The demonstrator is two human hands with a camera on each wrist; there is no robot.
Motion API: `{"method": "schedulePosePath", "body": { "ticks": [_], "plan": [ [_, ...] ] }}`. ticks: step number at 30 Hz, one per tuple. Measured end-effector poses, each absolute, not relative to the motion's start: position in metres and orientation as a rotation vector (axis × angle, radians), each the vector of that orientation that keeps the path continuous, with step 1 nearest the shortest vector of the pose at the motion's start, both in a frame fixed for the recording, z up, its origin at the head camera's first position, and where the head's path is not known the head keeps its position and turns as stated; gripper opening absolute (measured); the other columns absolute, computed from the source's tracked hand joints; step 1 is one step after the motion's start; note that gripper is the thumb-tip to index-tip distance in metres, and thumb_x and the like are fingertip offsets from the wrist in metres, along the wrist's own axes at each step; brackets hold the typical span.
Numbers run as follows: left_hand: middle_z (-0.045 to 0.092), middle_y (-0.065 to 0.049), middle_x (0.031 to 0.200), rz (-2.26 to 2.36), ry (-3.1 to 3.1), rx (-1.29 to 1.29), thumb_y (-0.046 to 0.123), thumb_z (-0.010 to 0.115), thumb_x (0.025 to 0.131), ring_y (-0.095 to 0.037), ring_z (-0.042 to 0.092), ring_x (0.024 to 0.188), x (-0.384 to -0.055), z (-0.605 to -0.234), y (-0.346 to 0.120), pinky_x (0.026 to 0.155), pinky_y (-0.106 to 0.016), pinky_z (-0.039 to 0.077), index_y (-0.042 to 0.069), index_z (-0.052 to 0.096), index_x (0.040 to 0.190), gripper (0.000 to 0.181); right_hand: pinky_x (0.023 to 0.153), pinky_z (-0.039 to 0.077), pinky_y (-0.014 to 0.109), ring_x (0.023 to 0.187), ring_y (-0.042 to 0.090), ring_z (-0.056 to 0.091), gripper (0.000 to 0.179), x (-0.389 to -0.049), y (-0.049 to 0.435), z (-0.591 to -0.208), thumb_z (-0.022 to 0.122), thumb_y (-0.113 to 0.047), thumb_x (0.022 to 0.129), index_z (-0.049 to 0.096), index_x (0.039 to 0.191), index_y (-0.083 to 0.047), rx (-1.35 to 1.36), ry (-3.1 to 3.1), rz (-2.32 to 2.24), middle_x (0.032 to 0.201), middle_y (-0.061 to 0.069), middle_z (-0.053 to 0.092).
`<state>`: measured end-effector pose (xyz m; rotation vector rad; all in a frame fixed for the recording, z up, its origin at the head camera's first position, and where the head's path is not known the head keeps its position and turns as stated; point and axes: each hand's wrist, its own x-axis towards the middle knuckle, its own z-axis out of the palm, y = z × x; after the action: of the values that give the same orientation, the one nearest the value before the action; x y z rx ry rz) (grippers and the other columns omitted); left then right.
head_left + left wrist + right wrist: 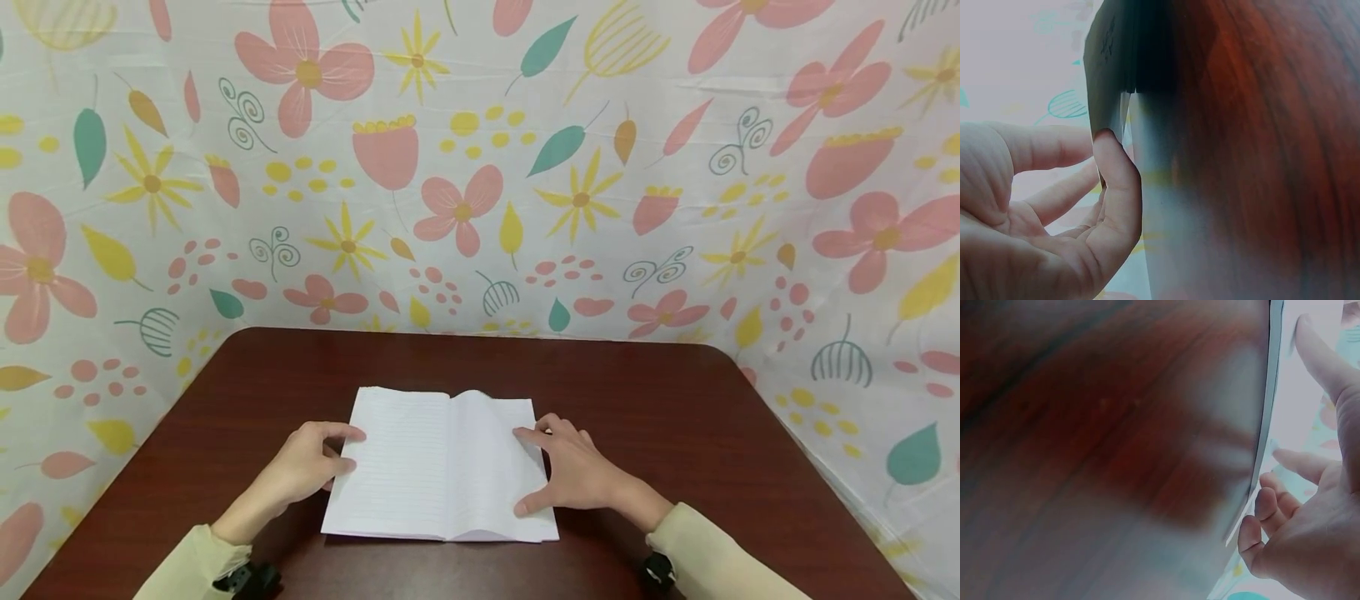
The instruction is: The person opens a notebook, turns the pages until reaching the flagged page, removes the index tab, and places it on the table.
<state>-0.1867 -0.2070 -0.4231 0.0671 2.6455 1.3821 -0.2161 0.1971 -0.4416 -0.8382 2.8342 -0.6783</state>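
Note:
An open notebook (401, 467) with white ruled pages lies on the table, its right-hand page bulging up beside the centre fold. My left hand (306, 462) grips the notebook's left edge. In the left wrist view, that hand's fingers (1119, 200) are on both sides of the notebook edge, with dark marks on the outer face of the cover (1107, 69). On the right page rest the thumb and index finger of my right hand (581, 471). The right wrist view has this hand's other fingers (1266, 509) loosely bent beside the notebook edge (1266, 406), holding nothing.
Under the notebook is a dark reddish-brown wooden table (637, 400) with rounded far corners. A white cloth (480, 292) printed with flowers and leaves hangs behind it and along both sides. Dark devices (247, 577) are strapped to both wrists.

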Motion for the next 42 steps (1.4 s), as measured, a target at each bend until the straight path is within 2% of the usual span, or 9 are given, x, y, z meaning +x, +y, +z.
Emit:
{"method": "schedulePosePath", "body": {
  "ticks": [10,21,27,34,39,42],
  "plan": [
    [0.068,-0.007,0.089,1.391,2.64,0.056,-0.003,0.077,0.088,-0.023,0.065,0.066,-0.186,-0.422,-0.206,0.062,-0.039,0.056,0.005,0.074,0.124,0.037,0.08,0.034,0.041,0.11,0.025,0.042,0.095,-0.22,0.187,-0.438,0.09,-0.068,0.069,0.066,0.144,-0.015,-0.854,2.838,-0.65,0.127,0.008,0.05],
    [0.069,-0.007,0.086,1.399,2.643,0.066,-0.004,0.077,0.088,-0.023,0.064,0.065,-0.185,-0.421,-0.206,0.062,-0.039,0.055,0.005,0.074,0.125,0.037,0.085,0.035,0.043,0.108,0.02,0.04,0.089,-0.225,0.174,-0.432,0.084,-0.072,0.074,0.067,0.143,-0.019,-0.903,2.778,-0.633,0.125,0.005,0.05],
    [0.068,-0.006,0.088,1.402,2.641,0.072,-0.003,0.077,0.089,-0.023,0.064,0.066,-0.186,-0.422,-0.206,0.062,-0.039,0.056,0.005,0.074,0.125,0.037,0.083,0.035,0.043,0.103,0.017,0.041,0.085,-0.225,0.168,-0.431,0.081,-0.073,0.076,0.067,0.144,-0.023,-0.888,2.76,-0.631,0.123,0.003,0.052],
    [0.068,-0.007,0.09,1.399,2.647,0.064,-0.004,0.077,0.089,-0.022,0.065,0.068,-0.186,-0.423,-0.206,0.062,-0.039,0.057,0.004,0.074,0.124,0.036,0.087,0.037,0.048,0.109,0.019,0.04,0.101,-0.224,0.164,-0.429,0.088,-0.073,0.067,0.06,0.151,-0.025,-0.951,2.689,-0.614,0.128,0.001,0.047],
    [0.068,-0.008,0.095,1.402,2.647,0.05,-0.005,0.077,0.089,-0.021,0.066,0.073,-0.186,-0.423,-0.205,0.062,-0.04,0.059,0.003,0.074,0.123,0.035,0.088,0.036,0.045,0.106,0.017,0.039,0.113,-0.223,0.163,-0.43,0.094,-0.069,0.06,0.054,0.156,-0.025,-1.007,2.655,-0.577,0.132,0.001,0.044],
    [0.068,-0.008,0.095,1.401,2.646,0.049,-0.005,0.077,0.089,-0.021,0.066,0.073,-0.186,-0.423,-0.205,0.062,-0.04,0.059,0.003,0.074,0.123,0.035,0.088,0.035,0.044,0.105,0.016,0.039,0.114,-0.222,0.161,-0.431,0.094,-0.069,0.06,0.053,0.157,-0.025,-1.002,2.665,-0.596,0.131,0.0,0.044]
  ]
}}
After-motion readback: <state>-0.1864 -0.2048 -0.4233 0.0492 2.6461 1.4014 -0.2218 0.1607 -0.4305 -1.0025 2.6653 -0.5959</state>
